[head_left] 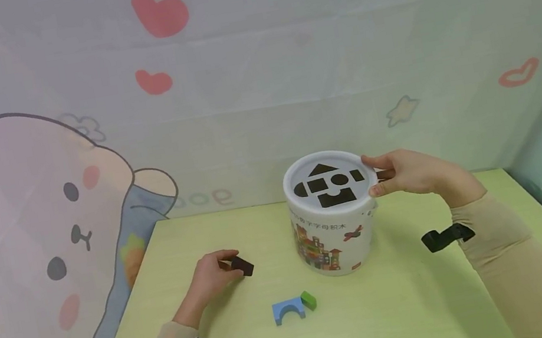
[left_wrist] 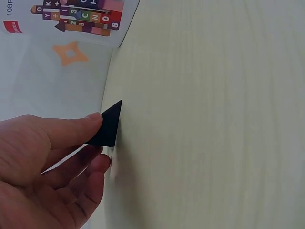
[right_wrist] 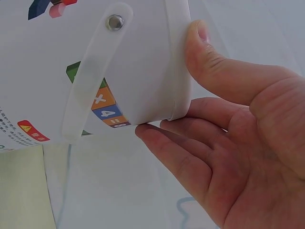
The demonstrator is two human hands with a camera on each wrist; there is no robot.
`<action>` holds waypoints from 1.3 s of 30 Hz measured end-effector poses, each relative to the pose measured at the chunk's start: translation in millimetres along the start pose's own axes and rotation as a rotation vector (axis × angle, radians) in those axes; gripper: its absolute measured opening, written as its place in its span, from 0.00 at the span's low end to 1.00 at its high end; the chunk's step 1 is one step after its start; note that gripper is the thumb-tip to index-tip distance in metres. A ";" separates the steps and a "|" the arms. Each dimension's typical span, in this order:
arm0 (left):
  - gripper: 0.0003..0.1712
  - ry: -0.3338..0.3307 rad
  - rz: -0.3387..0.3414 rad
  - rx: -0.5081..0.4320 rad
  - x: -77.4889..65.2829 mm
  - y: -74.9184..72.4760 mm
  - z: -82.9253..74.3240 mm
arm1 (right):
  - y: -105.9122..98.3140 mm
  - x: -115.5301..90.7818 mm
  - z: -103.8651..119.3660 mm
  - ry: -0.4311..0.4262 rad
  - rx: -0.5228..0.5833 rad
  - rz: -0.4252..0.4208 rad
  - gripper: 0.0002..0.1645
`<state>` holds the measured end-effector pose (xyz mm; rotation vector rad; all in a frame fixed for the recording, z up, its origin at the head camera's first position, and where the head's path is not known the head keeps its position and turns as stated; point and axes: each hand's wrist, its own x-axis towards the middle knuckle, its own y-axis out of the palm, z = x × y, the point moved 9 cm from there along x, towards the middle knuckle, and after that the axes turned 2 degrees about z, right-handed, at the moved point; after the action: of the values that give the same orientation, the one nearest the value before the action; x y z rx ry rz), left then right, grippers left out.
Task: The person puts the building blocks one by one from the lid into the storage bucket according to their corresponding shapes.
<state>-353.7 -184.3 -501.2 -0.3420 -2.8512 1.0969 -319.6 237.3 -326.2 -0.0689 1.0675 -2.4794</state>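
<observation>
My left hand (head_left: 216, 277) pinches a dark triangular block (left_wrist: 109, 126) between thumb and fingers, close over the table to the left of the bucket. A white toy-block bucket (head_left: 325, 237), printed with colourful blocks, stands upright on the table. Shaped holes, including a triangle, squares and a circle, show dark in its white lid (head_left: 304, 204). At the lid's right edge, my right hand (head_left: 408, 173) holds the bucket, thumb on the lid's rim and fingertips against the side wall in the right wrist view.
In front of the bucket, a blue arch block (head_left: 288, 308) lies on the yellow-green table (head_left: 382, 318) with a small green block (head_left: 308, 300) beside it. Behind the table hangs a patterned cloth (head_left: 260, 105). The bucket's white handle (right_wrist: 88, 90) hangs down along its side.
</observation>
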 end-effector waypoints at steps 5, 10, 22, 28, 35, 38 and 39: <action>0.27 0.003 0.010 0.002 2.5 3.3 4.5 | 1.1 1.2 0.3 -0.008 0.011 0.000 0.55; 0.26 0.015 0.015 -0.009 2.6 5.4 7.2 | 1.7 2.5 -1.2 -0.010 -0.003 -0.005 0.55; 0.22 0.052 0.020 -0.053 1.0 7.5 1.2 | 0.5 1.2 0.5 -0.022 -0.007 -0.012 0.55; 0.23 0.054 0.020 -0.088 2.5 8.3 0.6 | -0.2 0.1 -1.4 -0.012 -0.013 -0.019 0.55; 0.27 0.066 0.008 -0.087 3.0 9.5 -1.6 | 0.3 -0.6 -2.6 -0.011 -0.001 -0.018 0.55; 0.27 0.069 0.010 -0.118 2.9 10.9 -2.8 | 0.0 -1.2 -2.9 -0.015 0.000 -0.018 0.55; 0.27 0.071 0.012 -0.128 2.6 11.3 -3.5 | -0.1 -1.4 -2.9 -0.015 -0.001 -0.019 0.55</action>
<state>-353.7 -173.2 -506.2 -0.3981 -2.8666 0.8882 -318.9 239.9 -328.0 -0.0990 1.0670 -2.4913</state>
